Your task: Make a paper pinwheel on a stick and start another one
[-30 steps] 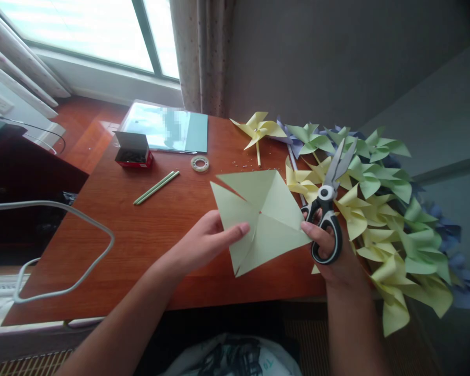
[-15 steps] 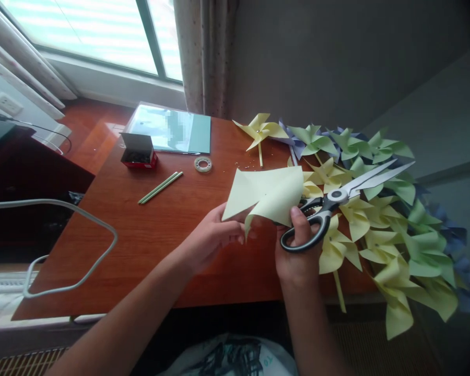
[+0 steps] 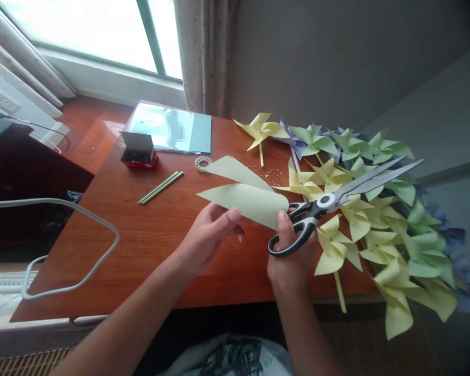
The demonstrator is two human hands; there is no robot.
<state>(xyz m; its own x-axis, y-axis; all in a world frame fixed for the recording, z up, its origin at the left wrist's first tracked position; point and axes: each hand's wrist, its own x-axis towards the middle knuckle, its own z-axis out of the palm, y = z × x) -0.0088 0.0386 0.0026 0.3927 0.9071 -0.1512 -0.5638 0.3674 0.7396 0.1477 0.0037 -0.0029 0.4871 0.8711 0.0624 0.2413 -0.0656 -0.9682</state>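
Observation:
A pale green cut paper square is lifted above the wooden desk, its flaps bent. My left hand is under its near edge, fingers curled and thumb pressed on the paper. My right hand pinches the paper's right corner with the thumb and also holds black-handled scissors through the loops. The blades are nearly closed and point right, over a heap of paper pinwheels.
Yellow, green and blue pinwheels crowd the desk's right side. Two green sticks, a tape roll, a small red box of pins and a shiny folder lie at the back. A grey cable loops at left.
The flat paper was lifted off the desk and turned between both hands. My right hand swung the scissors from pointing away to pointing right.

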